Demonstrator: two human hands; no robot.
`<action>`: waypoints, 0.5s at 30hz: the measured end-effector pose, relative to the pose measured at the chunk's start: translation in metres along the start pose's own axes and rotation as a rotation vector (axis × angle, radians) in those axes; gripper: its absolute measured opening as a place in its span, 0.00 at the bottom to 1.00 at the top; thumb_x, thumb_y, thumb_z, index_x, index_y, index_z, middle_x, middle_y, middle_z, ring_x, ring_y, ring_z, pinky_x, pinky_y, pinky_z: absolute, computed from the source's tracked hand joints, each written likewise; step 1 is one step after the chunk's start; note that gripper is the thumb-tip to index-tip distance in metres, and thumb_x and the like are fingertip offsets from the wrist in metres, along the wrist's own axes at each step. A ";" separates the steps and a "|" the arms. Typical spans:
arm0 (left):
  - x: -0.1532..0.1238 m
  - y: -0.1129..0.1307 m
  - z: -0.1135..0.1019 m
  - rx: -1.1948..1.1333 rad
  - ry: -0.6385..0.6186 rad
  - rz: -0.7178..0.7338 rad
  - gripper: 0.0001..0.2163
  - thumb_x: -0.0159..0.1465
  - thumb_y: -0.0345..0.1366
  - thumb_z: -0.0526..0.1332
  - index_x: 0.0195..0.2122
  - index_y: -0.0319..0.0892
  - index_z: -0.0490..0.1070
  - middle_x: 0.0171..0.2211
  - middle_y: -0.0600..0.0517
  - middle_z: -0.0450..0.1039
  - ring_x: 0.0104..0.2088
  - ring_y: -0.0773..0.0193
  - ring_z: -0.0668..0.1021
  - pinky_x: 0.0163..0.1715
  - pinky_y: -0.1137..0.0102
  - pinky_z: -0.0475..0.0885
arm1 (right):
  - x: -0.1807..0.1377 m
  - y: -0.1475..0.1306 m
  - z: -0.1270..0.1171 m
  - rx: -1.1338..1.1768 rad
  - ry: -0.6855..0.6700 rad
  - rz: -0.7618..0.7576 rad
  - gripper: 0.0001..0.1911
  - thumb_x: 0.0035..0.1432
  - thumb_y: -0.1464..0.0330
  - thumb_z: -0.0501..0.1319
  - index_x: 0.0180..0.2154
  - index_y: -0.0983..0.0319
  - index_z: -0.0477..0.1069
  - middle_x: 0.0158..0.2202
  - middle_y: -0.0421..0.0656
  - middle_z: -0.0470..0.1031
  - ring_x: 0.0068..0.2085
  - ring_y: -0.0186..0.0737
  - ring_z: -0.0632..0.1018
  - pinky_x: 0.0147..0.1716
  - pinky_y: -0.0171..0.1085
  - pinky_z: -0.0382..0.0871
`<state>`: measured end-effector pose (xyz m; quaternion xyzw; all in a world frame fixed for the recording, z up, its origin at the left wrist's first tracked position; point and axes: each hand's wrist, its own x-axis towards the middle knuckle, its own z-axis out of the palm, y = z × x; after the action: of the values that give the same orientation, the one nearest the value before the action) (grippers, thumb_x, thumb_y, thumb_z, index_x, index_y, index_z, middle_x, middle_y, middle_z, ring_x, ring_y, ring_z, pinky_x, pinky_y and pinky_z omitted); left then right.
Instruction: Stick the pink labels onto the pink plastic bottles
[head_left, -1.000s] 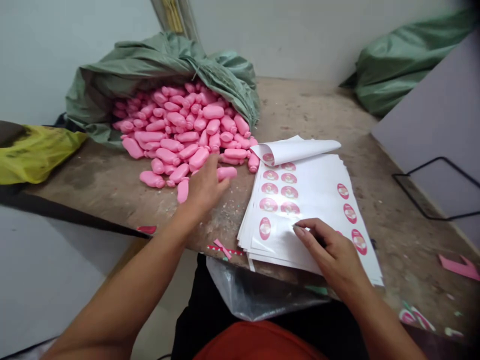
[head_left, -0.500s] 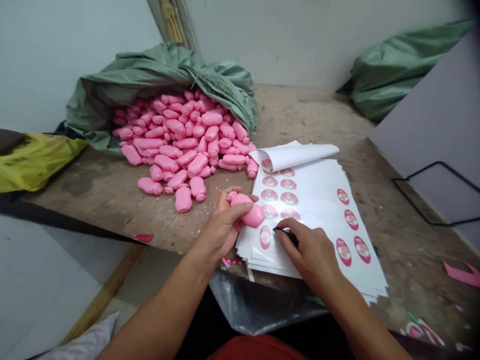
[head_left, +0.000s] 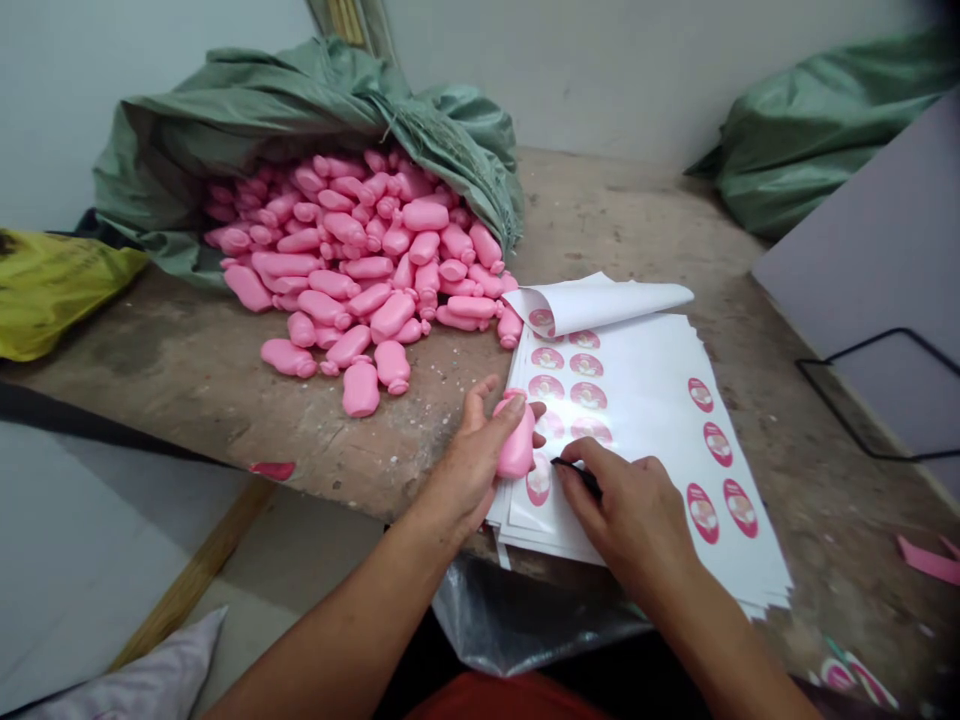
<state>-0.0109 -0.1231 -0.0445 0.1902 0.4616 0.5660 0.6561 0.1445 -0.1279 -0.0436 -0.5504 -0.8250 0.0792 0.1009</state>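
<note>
Well, one pink bottle is resting in the left hand, right over the left edge of the sticker sheets, with fingers wrapping its sides. Over the near part of those sheets, the right hand is pinching a slim black tool; its tip is pointing towards the nearest oval sticker, though I can't tell whether they're touching. At the sheets' far end, a curled sheet is hiding what's under it.

Beyond the sheets and leftward, a green sack is lying with its mouth gaping, crammed with more pink bottles, many spilling onto the table. Well left of the sheets, a yellow bag is lying. Beyond them on the right, a pale panel is partly blocking another green bundle; nearer, a black wire frame is jutting out.
</note>
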 end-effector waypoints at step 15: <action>-0.003 0.012 0.003 -0.039 -0.072 -0.015 0.10 0.61 0.36 0.61 0.42 0.39 0.65 0.41 0.45 0.73 0.32 0.68 0.76 0.35 0.72 0.73 | 0.004 -0.004 -0.003 0.065 -0.142 0.120 0.09 0.61 0.62 0.52 0.38 0.55 0.69 0.30 0.39 0.77 0.30 0.47 0.72 0.28 0.37 0.54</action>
<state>-0.0151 -0.1214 -0.0322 0.1943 0.4279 0.5629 0.6799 0.1406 -0.1256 -0.0399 -0.5881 -0.7927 0.1504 0.0550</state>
